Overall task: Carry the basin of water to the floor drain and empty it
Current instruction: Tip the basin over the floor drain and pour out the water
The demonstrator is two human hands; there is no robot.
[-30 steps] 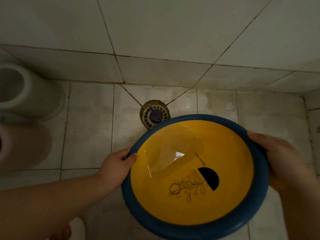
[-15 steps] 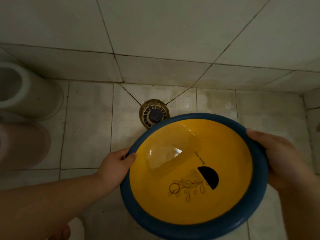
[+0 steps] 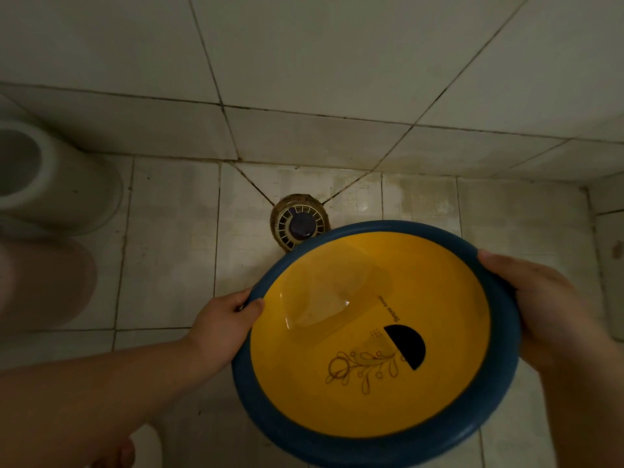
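Far left of our left hand: white pot [image 3: 50, 184], pinkish blurred shape [image 3: 44, 282] below it. Our left hand [image 3: 219, 329] clamped on basin [image 3: 371, 444] rim, thumb over blue edge. Basin held between our hands, above tiled floor [image 3: 169, 248]; yellow inside, shallow water [image 3: 337, 298] pooled toward far side. Drain [image 3: 299, 224] just beyond basin's far rim, partly covered by it. Our right hand [image 3: 547, 309] clamped on opposite rim.
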